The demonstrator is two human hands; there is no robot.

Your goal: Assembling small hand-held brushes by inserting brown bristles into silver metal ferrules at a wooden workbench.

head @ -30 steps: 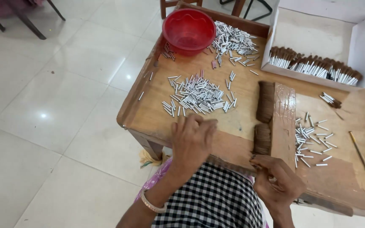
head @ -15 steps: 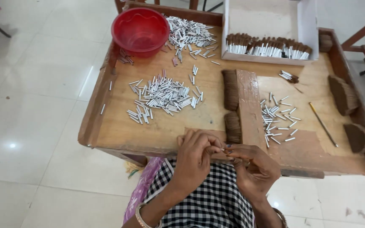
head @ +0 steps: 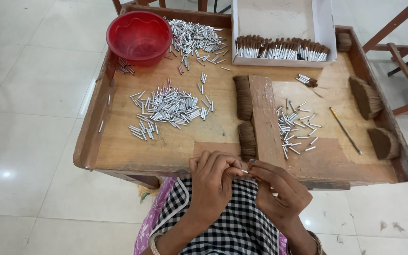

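At the lower middle of the frame, the fingertips of both hands meet over a small metal tube (head: 244,171), pinched between them just in front of the near edge of the wooden table (head: 119,151). The left hand (head: 212,182) closes its fingers around one end, and the right hand (head: 277,189) curls thumb and forefinger at the other, where a dark tuft seems to sit, though that is too small to be sure of. To do this well, the grip should probably stay light and right at the tips, so the tube is not crushed and stays straight. Both wrists bend inward above the checked apron (head: 232,226), forearms rising from the bottom edge. Farther up, a loose pile of tubes (head: 168,108) lies left of centre, a red bowl (head: 139,37) upper left, and a white box (head: 284,33) of finished pieces at top.
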